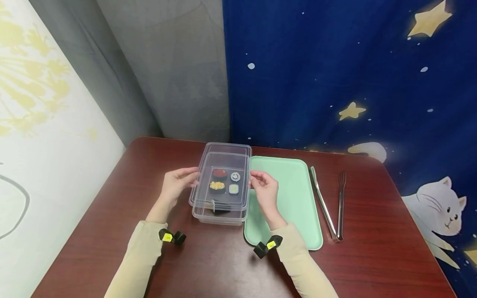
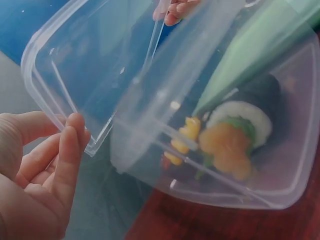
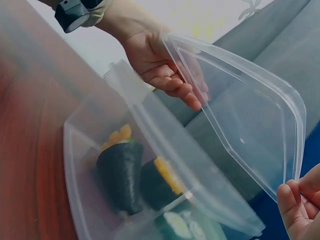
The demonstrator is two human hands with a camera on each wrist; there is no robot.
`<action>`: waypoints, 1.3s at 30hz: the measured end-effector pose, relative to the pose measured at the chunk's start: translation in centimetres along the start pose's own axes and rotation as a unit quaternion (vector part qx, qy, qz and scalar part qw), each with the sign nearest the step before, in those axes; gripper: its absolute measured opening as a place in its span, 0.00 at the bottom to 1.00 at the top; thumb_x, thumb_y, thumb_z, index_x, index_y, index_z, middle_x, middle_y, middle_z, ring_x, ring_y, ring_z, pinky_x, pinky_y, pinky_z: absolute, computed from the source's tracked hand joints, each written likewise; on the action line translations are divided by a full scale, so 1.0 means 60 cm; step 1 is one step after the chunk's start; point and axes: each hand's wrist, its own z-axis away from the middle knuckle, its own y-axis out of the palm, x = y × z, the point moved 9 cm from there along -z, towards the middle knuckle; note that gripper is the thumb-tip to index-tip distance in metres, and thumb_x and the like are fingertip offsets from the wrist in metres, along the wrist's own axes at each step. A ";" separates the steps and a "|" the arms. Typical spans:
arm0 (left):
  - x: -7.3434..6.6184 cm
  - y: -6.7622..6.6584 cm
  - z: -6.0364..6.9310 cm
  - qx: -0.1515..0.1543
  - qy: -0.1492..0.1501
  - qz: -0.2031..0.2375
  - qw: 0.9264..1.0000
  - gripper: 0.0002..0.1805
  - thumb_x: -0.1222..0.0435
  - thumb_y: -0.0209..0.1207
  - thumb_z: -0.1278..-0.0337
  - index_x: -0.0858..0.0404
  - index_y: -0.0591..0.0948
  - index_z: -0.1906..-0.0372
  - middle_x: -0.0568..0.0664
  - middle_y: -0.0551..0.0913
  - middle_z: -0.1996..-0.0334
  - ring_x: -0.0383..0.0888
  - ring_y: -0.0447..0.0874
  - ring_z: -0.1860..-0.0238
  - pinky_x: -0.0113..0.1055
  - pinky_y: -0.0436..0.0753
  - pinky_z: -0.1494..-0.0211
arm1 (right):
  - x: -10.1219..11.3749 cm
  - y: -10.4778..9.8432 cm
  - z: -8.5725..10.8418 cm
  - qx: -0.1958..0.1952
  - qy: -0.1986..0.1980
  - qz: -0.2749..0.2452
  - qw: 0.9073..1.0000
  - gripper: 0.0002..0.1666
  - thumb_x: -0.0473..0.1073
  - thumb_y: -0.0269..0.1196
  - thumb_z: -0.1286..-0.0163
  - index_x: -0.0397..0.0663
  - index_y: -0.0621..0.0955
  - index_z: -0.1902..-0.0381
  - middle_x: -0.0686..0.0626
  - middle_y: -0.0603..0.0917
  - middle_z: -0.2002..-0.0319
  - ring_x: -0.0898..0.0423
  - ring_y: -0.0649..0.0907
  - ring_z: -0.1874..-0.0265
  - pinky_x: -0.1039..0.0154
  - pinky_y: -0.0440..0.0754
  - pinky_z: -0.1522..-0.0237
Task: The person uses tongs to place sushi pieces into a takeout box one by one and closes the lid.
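Note:
A clear plastic lid (image 1: 229,147) is held above a clear plastic container (image 1: 220,222), tilted and apart from its rim in the wrist views. My left hand (image 1: 174,184) pinches the lid's left edge, and my right hand (image 1: 266,191) pinches its right edge. Inside the container lie several sushi pieces: a red-topped one (image 1: 220,174), a yellow-topped one (image 1: 217,186), a round white roll (image 1: 235,176) and a squarish white roll (image 1: 233,189). A cone-shaped hand roll with orange topping (image 2: 227,149) lies near one end, partly blurred through the plastic.
Right beside the container lies a pale green tray (image 1: 292,194). Metal tongs (image 1: 324,205) rest on the brown table (image 1: 365,215), just right of the tray. A blue curtain (image 1: 298,82) and a grey one (image 1: 186,82) hang behind the table.

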 end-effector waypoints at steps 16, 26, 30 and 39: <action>0.015 0.003 0.004 0.004 0.009 -0.085 0.996 0.17 0.67 0.64 0.46 0.74 0.81 0.54 0.52 0.82 0.79 0.36 0.75 0.85 0.26 0.79 0.80 | -0.028 -0.006 0.009 0.001 0.014 0.036 0.999 0.10 0.21 0.56 0.41 0.18 0.78 0.61 0.28 0.81 0.69 0.63 0.79 0.79 0.70 0.83 0.73; 0.019 0.004 0.007 0.014 0.039 -0.146 0.988 0.14 0.65 0.64 0.46 0.69 0.83 0.56 0.54 0.83 0.79 0.45 0.77 0.83 0.31 0.82 0.78 | -0.054 -0.009 0.002 0.024 0.003 0.085 0.996 0.10 0.20 0.56 0.44 0.20 0.79 0.63 0.30 0.80 0.73 0.65 0.75 0.82 0.76 0.77 0.79; 0.015 0.007 0.012 0.016 0.049 -0.177 0.983 0.14 0.65 0.65 0.47 0.68 0.83 0.56 0.55 0.83 0.78 0.44 0.78 0.82 0.31 0.82 0.77 | -0.074 -0.011 -0.004 0.024 -0.010 0.106 0.994 0.10 0.21 0.58 0.44 0.25 0.81 0.63 0.37 0.80 0.75 0.65 0.75 0.83 0.76 0.77 0.80; 0.010 0.013 0.024 0.039 0.044 -0.172 0.983 0.17 0.69 0.64 0.48 0.71 0.81 0.52 0.56 0.82 0.74 0.39 0.78 0.81 0.32 0.83 0.76 | -0.063 -0.010 0.000 0.029 -0.054 0.188 0.980 0.10 0.28 0.65 0.47 0.32 0.81 0.64 0.44 0.81 0.78 0.64 0.74 0.81 0.76 0.73 0.79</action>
